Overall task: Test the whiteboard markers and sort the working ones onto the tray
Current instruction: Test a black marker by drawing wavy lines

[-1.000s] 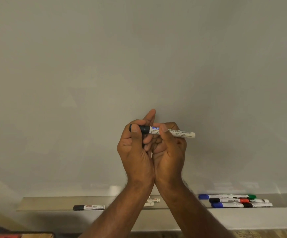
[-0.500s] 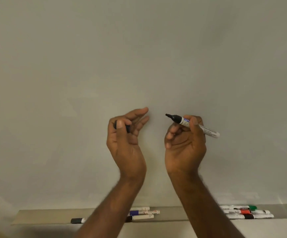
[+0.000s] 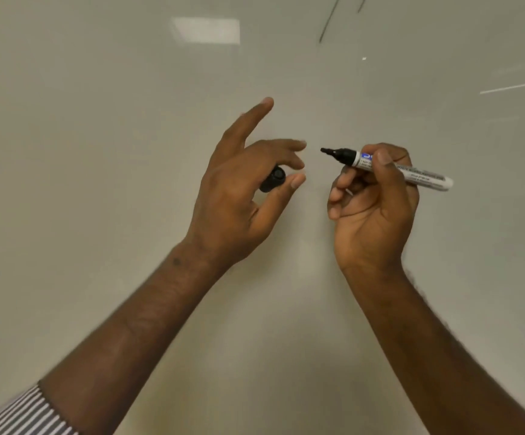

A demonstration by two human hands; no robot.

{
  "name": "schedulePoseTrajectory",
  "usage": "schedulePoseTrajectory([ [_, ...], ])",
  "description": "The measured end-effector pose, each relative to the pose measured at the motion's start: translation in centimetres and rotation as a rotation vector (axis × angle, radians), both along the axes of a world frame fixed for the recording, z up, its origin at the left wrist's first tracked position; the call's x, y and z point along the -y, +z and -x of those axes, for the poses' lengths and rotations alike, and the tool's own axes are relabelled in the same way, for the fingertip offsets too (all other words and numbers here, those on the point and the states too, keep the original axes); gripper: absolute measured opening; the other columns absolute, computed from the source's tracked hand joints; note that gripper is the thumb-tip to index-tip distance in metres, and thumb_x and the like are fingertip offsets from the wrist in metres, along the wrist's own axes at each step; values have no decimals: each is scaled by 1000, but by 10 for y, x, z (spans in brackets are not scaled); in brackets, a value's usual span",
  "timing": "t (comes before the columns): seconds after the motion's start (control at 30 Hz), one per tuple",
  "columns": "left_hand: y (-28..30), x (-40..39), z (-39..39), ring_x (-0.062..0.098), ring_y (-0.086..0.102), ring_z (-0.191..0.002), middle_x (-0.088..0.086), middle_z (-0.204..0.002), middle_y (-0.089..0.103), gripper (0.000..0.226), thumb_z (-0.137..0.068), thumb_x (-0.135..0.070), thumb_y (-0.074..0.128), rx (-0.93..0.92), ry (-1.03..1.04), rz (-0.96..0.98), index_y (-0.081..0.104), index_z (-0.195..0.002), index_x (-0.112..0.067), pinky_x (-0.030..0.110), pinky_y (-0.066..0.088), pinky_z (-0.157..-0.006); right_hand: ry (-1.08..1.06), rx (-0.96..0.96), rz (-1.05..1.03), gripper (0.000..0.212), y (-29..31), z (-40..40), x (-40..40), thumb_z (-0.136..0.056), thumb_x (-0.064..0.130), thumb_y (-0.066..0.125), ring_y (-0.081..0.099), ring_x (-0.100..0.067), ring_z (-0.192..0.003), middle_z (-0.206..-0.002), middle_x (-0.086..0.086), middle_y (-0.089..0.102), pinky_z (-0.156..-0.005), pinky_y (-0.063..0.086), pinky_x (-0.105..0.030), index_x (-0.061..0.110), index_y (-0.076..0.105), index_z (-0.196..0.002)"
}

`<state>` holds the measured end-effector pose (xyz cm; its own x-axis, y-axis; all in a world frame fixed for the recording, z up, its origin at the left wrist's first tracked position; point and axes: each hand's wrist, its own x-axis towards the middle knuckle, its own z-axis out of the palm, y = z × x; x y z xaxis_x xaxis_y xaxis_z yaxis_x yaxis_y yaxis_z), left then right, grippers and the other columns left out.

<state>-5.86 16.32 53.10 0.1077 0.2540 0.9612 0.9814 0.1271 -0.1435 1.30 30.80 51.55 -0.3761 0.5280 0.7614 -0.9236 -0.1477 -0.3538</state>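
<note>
My right hand (image 3: pixel 374 202) grips an uncapped black whiteboard marker (image 3: pixel 412 172), white barrel with a blue label, its black tip pointing left in front of the whiteboard (image 3: pixel 129 120). My left hand (image 3: pixel 239 189) holds the marker's black cap (image 3: pixel 273 178) between thumb and fingers, with the index finger stretched up. The marker's tip sits a short way right of the left fingertips. Whether the tip touches the board I cannot tell. The tray and the other markers are out of view.
Two thin dark strokes (image 3: pixel 328 22) mark the board at the top right. A ceiling light reflection (image 3: pixel 206 30) shows near the top. A striped sleeve (image 3: pixel 26 416) covers my left upper forearm at the bottom left.
The hands pulled the cap off the marker and moved apart. My view rose, so the tray with the other markers dropped out of sight. The left index finger has stretched out.
</note>
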Motion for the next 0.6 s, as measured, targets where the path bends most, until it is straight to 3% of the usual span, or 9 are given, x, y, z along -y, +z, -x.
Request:
schedulePoseTrajectory([
  [0.1,31,-1,11,36,35,-147,11,-136,63,26,-100,-19,62,-118,156,44,69,-118,-2,50,38,-114,-42,-42,-47,11,28,-1,-5,-99,16,48,51,-23,-52,-66,-11,56,-44,37,-23,10,55,-93],
  [0.17,52,-1,18,37,29,-149,12,-145,56,30,-102,-20,58,-188,248,74,65,-127,-5,57,35,-113,-79,-67,-91,11,47,0,-10,-101,14,48,52,-23,-52,-67,-10,57,-44,38,-24,9,55,-95],
  [0.3,99,-1,29,33,19,-153,7,-155,45,38,-103,-22,51,-266,440,69,58,-138,-10,55,22,-121,-156,-101,-148,7,91,4,-22,-99,15,52,52,-24,-52,-68,-11,58,-43,36,-25,10,55,-95],
  [0.43,150,1,34,31,10,-155,6,-163,30,51,-104,-26,44,-246,577,29,39,-152,-11,56,15,-124,-231,-141,-217,5,141,11,-32,-97,13,54,55,-23,-56,-74,-10,60,-43,38,-24,10,58,-97],
  [0.6,210,11,43,28,6,-156,6,-168,13,58,-106,-28,40,-229,717,28,22,-159,-12,55,10,-125,-330,-225,-336,23,210,11,-33,-102,23,46,63,-30,-70,-87,-17,67,-51,48,-29,8,64,-103],
])
